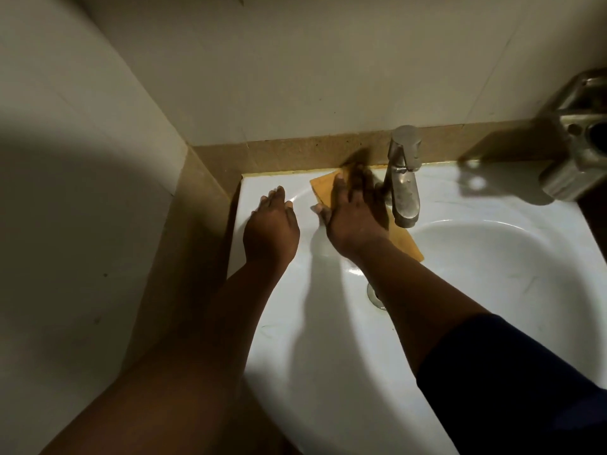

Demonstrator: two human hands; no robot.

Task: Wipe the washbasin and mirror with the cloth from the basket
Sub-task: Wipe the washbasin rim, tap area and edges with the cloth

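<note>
A white washbasin (328, 339) fills the lower right of the head view. An orange-yellow cloth (323, 188) lies flat on its back left rim, beside the tap. My right hand (353, 215) presses down on the cloth with straight fingers that look blurred near the tips. My left hand (271, 226) rests flat on the bare rim at the basin's left corner, fingers straight, apart from the cloth. No mirror or basket is in view.
A steel tap (404, 178) stands just right of my right hand. A metal fitting (581, 139) juts in at the right edge. A tan stone ledge (289, 156) and pale tiled walls (98, 159) close off the back and left. The drain (376, 295) shows under my right forearm.
</note>
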